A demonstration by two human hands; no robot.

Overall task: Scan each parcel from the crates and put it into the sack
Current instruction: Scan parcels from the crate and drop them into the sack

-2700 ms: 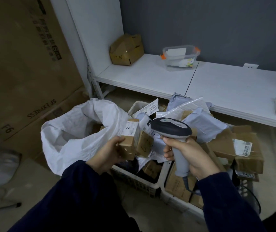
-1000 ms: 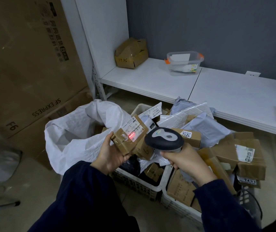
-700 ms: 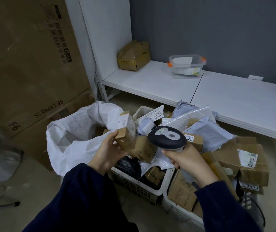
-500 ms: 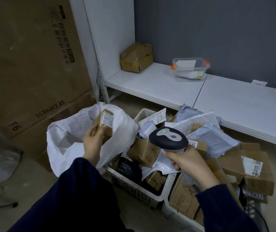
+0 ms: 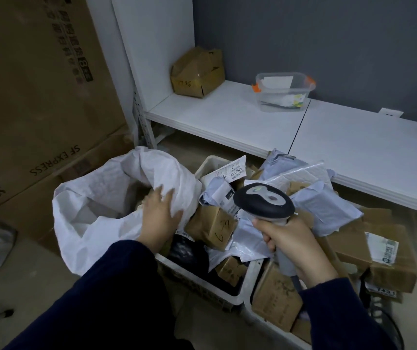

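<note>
— Hands first: what has each got?

— Right hand (image 5: 294, 245) is wrapped tight round the grey handle of the black-and-grey handheld barcode scanner (image 5: 264, 202), whose head is raised over the crates. Left hand (image 5: 160, 214) is spread flat, fingers apart, at the mouth of the white woven plastic sack (image 5: 96, 198), against its right-hand fold. Nothing shows between the fingers; its palm side is hidden.

— And the parcels?

— Heaped in two white slatted plastic crates (image 5: 199, 274), side by side just right of the sack and touching it. On top lies a brown cardboard box with handwriting on its side (image 5: 212, 227), near the left hand, with grey plastic mailer bags (image 5: 326, 205) around and behind it. More brown boxes with white labels (image 5: 379, 251) spill over on the far right.

— Anything inside the sack?

— Something brownish just beyond the left fingers, too dark to make out.

— Behind?

— Low white shelf (image 5: 227, 114) bearing a crumpled cardboard box (image 5: 198, 72) and a clear plastic tub with orange clips (image 5: 284, 93).
</note>
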